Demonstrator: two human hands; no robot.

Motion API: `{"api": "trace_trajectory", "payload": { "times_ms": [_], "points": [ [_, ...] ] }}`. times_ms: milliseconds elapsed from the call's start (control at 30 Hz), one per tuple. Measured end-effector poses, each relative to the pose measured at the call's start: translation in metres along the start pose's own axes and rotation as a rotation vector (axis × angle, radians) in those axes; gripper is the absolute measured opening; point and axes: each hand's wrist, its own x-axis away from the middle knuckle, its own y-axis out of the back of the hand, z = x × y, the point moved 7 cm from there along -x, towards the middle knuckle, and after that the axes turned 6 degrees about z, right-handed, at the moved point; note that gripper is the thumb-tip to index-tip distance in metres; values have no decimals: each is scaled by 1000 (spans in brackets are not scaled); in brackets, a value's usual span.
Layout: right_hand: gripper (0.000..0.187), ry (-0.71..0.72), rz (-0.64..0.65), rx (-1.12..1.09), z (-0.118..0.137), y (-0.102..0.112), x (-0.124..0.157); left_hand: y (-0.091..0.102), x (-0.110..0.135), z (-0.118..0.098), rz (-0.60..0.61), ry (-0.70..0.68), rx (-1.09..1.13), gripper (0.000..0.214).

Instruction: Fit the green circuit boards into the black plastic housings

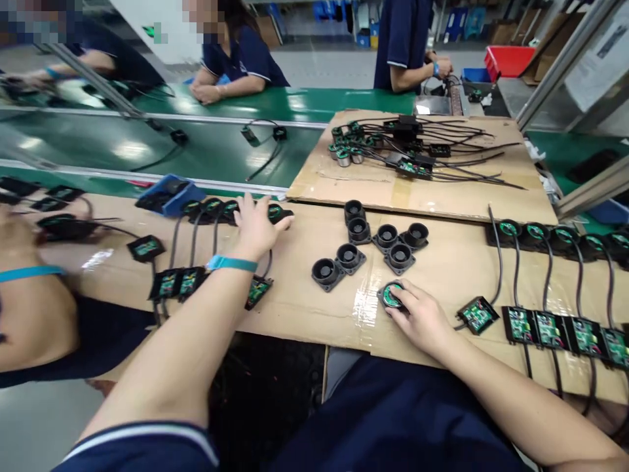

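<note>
My left hand (255, 229), a teal band on its wrist, reaches over a row of black fan housings fitted with round green boards; its fingers are spread. One fitted housing (276, 212) shows between its thumb and fingers. My right hand (422, 318) is closed round a single black fan housing (383, 299), its fingers on the round green circuit board (392, 295) inside. Just right of that hand lies a rectangular green board in a black case (477, 315). Several bare fan housings (349, 257) sit between my hands on the cardboard.
Fitted housings wired to cased boards (549, 330) line the right side. A raised cardboard sheet (344, 182) holds motor parts with cables (407, 147). A blue bin (170, 195) stands at left, near a co-worker's arm (29, 282). Other people sit and stand beyond the green conveyor (206, 151).
</note>
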Motion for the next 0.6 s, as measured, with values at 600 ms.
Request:
{"api": "trace_trajectory", "payload": {
  "times_ms": [600],
  "points": [
    [56,-95,140,-125,-15,42,32,-63,204,-201,926,-105,861,49]
  ]
}}
